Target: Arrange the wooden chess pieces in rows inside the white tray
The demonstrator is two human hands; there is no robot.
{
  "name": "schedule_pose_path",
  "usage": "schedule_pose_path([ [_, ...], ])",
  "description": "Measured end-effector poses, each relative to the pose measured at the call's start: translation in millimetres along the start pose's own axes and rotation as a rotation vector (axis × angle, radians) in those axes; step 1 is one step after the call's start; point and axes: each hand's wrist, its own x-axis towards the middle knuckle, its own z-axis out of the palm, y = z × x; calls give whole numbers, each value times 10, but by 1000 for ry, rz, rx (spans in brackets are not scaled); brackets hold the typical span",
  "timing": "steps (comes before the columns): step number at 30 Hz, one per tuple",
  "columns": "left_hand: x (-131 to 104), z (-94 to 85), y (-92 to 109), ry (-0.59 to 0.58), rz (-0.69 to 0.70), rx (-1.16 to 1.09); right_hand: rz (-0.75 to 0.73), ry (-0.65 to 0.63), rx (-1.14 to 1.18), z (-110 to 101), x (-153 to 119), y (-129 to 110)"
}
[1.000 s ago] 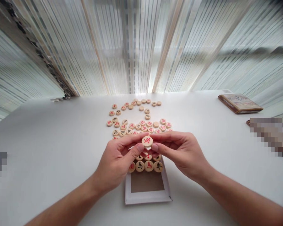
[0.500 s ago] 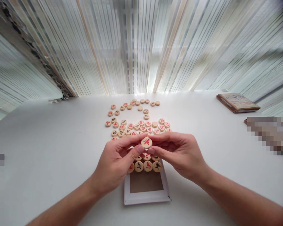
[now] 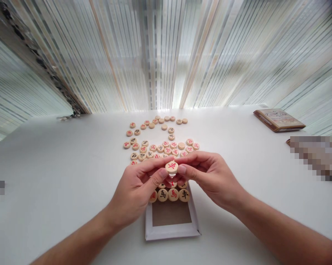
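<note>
Between the fingertips of both hands is a round wooden Chinese chess piece [image 3: 171,167] with a red character, its face tilted up towards me. My left hand [image 3: 139,186] pinches it from the left, and my right hand [image 3: 210,180] grips it from the right. Below them lies a shallow white box [image 3: 173,232] with a brown bottom. Rows of chess pieces lie in its far part; the nearest row includes a black-marked piece [image 3: 163,194] and a red-marked piece [image 3: 173,194]. My hands hide the box's far end.
Beyond my hands, loose chess pieces [image 3: 167,151] with red or black characters are scattered on the white table [image 3: 72,165]; some show blank faces. A flat brown box [image 3: 279,119] lies at the far right, near a blurred-out object [image 3: 317,156]. A striped curtain hangs behind the table.
The held piece has turned a little between my fingers, so its red character sits at a different angle. My right hand's fingers have shifted slightly; the box and loose pieces stay put.
</note>
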Motion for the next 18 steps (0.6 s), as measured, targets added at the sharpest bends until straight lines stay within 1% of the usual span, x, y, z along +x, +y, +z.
schedule_pose_path([
  [4, -1, -2, 10, -39, -21, -3, 0, -15, -15, 34, 0, -14],
  [10, -9, 3, 7, 18, -40, -41, -14, -16, -45, 72, -31, -14],
  [14, -22, 20, 4, 56, -15, -32, 39, 4, -72, 61, -33, -25],
  [18, -41, 45, 12, 51, 5, -64, 105, 5, -57, 50, -24, -41],
])
